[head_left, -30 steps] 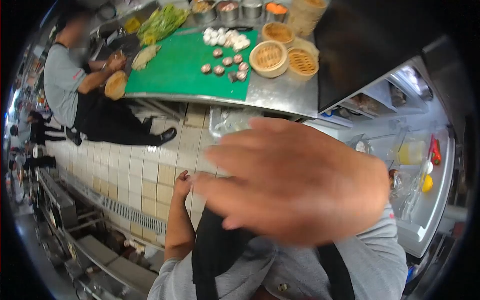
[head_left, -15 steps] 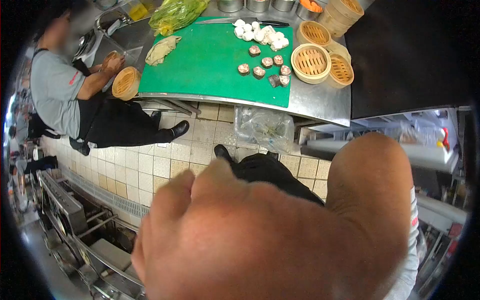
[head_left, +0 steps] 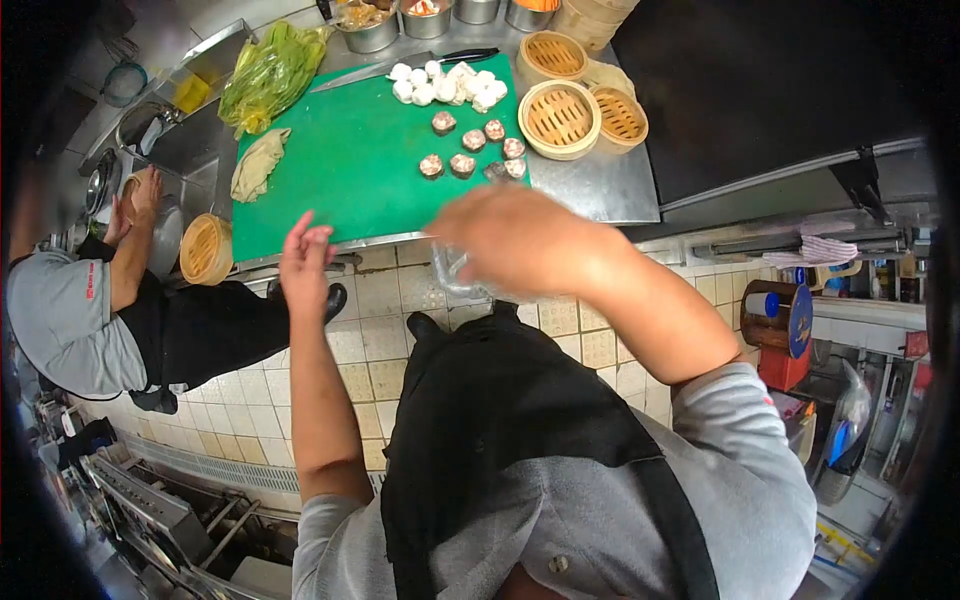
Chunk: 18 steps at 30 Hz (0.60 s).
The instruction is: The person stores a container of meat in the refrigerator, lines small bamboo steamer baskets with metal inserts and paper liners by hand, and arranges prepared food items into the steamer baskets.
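My left hand [head_left: 307, 262] is raised near the front edge of the green cutting board [head_left: 340, 180], fingers apart and holding nothing visible. My right hand [head_left: 515, 238] is smeared by motion by the board's front right corner; its fingers cannot be made out. Closest to it on the board are several short, dark-wrapped rolls with a pale pinkish filling [head_left: 462, 166], standing on end. Behind them is a cluster of white, rounded pieces [head_left: 440, 86]. A long black-handled knife [head_left: 360, 75] lies along the back. A crumpled beige cloth [head_left: 261, 166] lies on the left side.
Bamboo steamers [head_left: 560, 118] stand right of the board. Bagged leafy greens [head_left: 272, 75] lie at the back left, metal containers [head_left: 426, 20] along the back. At the left, a co-worker [head_left: 75, 310] handles a round item by the sink, beside another bamboo steamer [head_left: 206, 248].
My right hand has dropped from right before the camera toward the board's front edge. My left hand has come into view. The view has shifted, so the board sits further left.
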Each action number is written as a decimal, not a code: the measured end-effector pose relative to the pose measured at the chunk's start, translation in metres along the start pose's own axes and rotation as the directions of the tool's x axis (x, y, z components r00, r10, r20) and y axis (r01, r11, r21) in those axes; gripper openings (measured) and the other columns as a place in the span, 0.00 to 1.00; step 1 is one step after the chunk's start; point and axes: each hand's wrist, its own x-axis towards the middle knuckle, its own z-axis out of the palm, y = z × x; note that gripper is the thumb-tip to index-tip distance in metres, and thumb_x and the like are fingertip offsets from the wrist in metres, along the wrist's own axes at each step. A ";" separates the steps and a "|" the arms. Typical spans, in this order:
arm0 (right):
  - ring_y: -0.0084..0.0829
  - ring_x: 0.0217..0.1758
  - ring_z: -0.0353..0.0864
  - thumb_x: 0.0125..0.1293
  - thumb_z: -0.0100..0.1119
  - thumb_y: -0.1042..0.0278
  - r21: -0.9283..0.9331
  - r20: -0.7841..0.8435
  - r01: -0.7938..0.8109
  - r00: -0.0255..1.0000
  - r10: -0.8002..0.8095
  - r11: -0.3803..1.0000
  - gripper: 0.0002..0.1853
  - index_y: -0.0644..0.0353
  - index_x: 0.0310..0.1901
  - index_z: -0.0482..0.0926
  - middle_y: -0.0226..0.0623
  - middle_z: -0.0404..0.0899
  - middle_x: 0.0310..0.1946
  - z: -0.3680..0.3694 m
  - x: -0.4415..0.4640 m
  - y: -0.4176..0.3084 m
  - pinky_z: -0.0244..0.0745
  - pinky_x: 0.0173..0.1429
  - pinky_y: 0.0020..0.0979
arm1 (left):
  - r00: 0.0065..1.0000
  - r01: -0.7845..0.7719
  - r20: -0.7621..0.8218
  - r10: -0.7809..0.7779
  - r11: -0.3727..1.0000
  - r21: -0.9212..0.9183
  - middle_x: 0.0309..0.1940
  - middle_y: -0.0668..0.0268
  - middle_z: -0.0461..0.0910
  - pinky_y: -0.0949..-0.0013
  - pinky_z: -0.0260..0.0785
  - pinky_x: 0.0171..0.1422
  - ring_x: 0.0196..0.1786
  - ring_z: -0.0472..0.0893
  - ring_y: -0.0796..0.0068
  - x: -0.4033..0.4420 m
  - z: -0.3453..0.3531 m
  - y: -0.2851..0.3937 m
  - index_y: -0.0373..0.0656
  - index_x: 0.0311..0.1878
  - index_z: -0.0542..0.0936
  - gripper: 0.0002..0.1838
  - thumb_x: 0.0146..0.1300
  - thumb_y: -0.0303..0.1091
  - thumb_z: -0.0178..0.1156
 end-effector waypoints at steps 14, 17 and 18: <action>0.58 0.78 0.61 0.51 0.77 0.77 0.221 -0.684 -0.318 0.624 0.379 0.922 0.18 0.56 0.44 0.84 0.57 0.53 0.78 0.064 -0.061 0.233 0.66 0.76 0.44 | 0.830 -0.514 0.413 0.374 0.801 0.308 0.79 0.52 0.56 0.56 0.68 0.71 0.74 0.68 0.54 -0.035 0.248 0.049 0.54 0.72 0.73 0.40 0.53 0.24 0.73; 0.59 0.78 0.61 0.51 0.77 0.77 0.243 -0.688 -0.132 0.675 0.267 0.961 0.19 0.55 0.46 0.83 0.58 0.52 0.79 0.052 -0.061 0.193 0.66 0.76 0.44 | 0.798 -0.586 0.407 0.445 0.730 0.352 0.80 0.42 0.50 0.48 0.61 0.76 0.81 0.54 0.40 -0.035 0.267 0.073 0.52 0.63 0.79 0.35 0.48 0.27 0.78; 0.61 0.77 0.61 0.50 0.77 0.76 0.270 -0.671 -0.019 0.713 0.202 0.963 0.22 0.55 0.49 0.83 0.60 0.51 0.78 0.050 -0.061 0.182 0.65 0.76 0.43 | 0.797 -0.587 0.412 0.443 0.729 0.352 0.80 0.42 0.50 0.48 0.61 0.76 0.81 0.54 0.40 -0.032 0.265 0.071 0.52 0.63 0.79 0.35 0.48 0.27 0.78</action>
